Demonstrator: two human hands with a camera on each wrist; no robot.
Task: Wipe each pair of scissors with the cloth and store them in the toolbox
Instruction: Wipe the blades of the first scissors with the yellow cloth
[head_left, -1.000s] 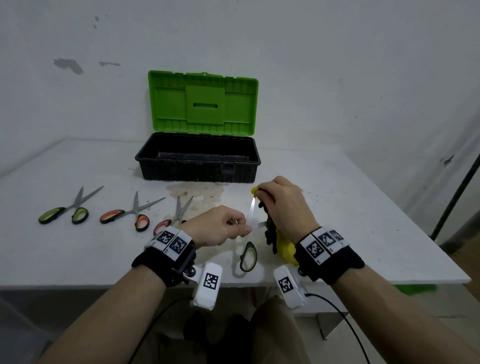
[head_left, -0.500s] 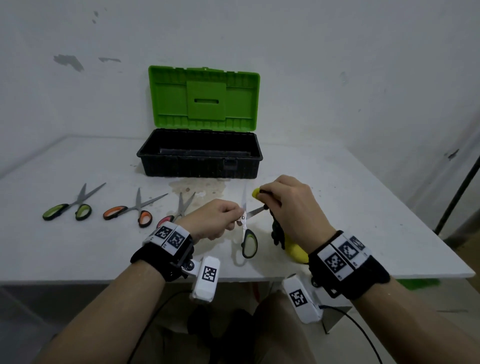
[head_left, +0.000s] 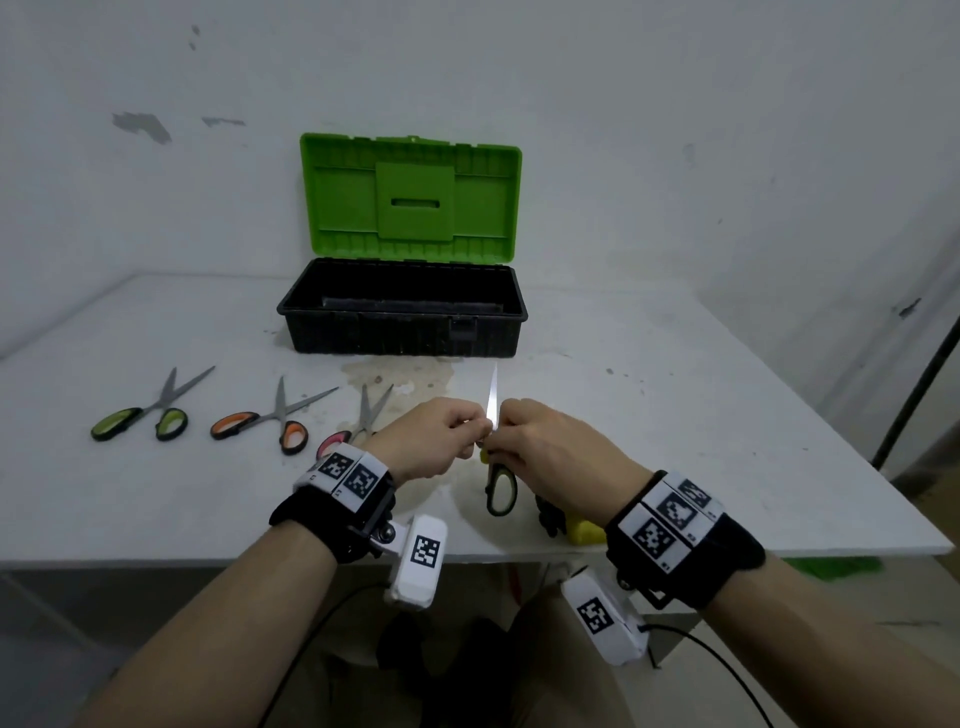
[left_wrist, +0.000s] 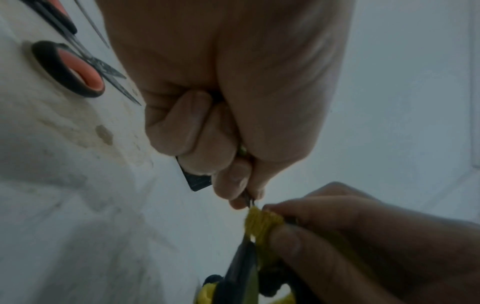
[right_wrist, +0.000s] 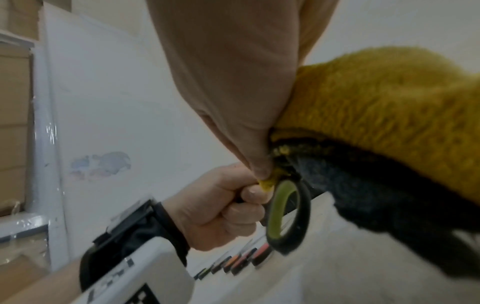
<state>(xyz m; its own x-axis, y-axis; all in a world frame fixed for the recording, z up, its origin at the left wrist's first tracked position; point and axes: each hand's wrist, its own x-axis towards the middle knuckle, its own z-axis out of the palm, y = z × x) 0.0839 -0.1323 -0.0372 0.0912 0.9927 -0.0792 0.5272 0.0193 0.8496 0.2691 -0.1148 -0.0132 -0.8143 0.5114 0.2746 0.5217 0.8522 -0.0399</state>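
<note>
While lid up, toolbox interior dark

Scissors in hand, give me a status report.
Left hand grips scissors. Right hand pinches cloth at the blade. Toolbox open, nothing blocking.

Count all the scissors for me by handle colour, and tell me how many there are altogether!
Green-handled scissors: 2, one lying on the table and one held up in the hands
Orange-handled scissors: 1
Pink-handled scissors: 1, partly hidden behind the left wrist
Total: 4
</note>
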